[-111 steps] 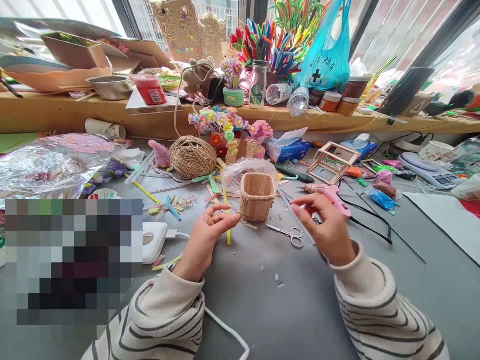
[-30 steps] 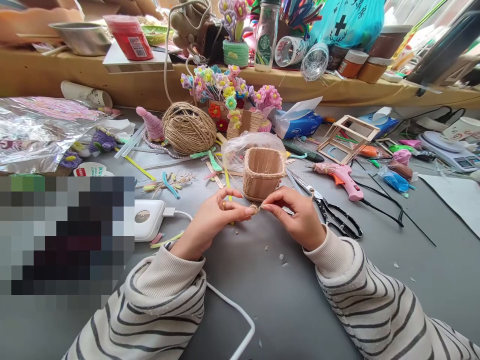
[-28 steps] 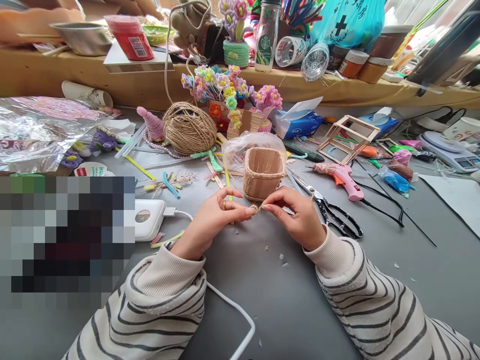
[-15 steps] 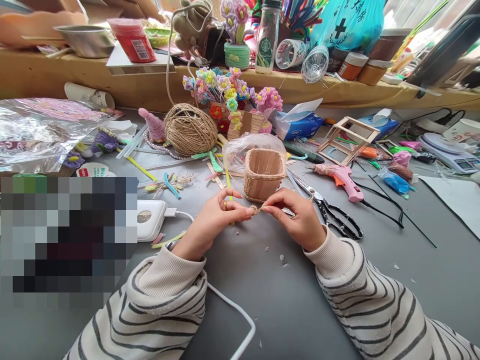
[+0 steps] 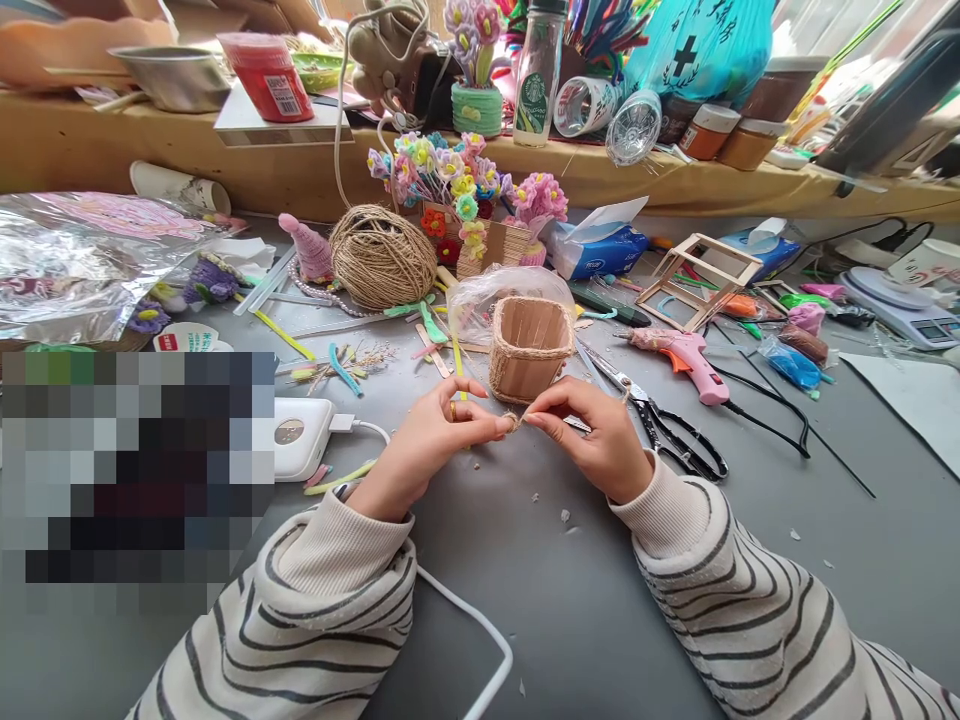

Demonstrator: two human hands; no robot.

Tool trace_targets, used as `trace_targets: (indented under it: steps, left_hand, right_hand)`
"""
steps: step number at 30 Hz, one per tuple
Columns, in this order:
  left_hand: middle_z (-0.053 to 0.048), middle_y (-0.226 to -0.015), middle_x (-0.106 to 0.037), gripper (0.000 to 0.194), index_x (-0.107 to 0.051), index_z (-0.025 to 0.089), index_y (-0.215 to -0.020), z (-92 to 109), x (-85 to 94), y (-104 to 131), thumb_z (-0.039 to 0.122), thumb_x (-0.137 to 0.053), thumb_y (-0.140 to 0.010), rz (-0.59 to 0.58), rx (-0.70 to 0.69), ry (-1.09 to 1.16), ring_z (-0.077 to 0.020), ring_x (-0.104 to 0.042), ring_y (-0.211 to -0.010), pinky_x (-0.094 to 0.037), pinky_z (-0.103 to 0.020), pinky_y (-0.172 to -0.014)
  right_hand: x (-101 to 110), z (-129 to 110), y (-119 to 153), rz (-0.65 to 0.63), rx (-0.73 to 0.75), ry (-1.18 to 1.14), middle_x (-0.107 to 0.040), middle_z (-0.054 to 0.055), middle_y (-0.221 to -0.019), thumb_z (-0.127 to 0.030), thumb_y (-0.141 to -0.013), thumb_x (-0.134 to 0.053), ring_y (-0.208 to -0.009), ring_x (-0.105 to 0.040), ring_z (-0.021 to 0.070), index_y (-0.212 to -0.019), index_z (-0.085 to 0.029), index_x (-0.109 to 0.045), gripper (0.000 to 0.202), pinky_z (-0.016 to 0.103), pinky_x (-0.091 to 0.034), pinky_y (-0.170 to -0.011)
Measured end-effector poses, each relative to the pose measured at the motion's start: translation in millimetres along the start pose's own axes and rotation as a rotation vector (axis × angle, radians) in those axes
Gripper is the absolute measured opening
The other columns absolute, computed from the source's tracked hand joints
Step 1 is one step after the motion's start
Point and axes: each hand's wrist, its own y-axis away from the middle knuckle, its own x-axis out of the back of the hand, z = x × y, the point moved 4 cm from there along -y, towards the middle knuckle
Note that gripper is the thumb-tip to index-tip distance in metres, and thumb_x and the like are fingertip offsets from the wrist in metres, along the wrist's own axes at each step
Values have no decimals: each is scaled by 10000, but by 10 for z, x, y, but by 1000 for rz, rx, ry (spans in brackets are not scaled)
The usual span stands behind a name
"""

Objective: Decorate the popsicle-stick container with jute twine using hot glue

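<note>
Between my two hands is a small piece of jute twine [image 5: 513,420], looped or coiled at its left part. My left hand [image 5: 427,435] pinches it with thumb and finger; a ring sits on one finger. The fingertips of my right hand [image 5: 589,430] are pressed together on its other end, close to the left fingertips. Just behind the hands stands a small wooden basket [image 5: 529,372], upright, its rim trimmed with braided twine. Black-handled scissors [image 5: 679,440] lie right beside my right hand. A big ball of twine [image 5: 382,258] rests farther back on the left.
A pink glue gun [image 5: 694,365] with a black cord lies to the right. A white power bank [image 5: 300,440] and its cable [image 5: 480,615] are by my left arm. Behind are fuzzy flowers [image 5: 457,185], a wooden frame [image 5: 697,280] and a tissue pack [image 5: 600,250].
Almost nothing differs. Both hands keep their pinch on the twine in the same place; the whole view has shifted very slightly.
</note>
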Motion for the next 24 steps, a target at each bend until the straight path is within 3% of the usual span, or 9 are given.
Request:
trace_targets:
  steps: [24]
  left_hand:
    - [59,-552,-599,389,-438,185,-841,-10,5,0,257,-718,-579,14,-16,43,-94,-549,-565,-365,-205,-558]
  right_hand:
    - [-8,37,8,35,-53,-51,-607,32,-794,-228,-776,-558,-712,-575,123,-836,-184,-588,81,247,-507,-615]
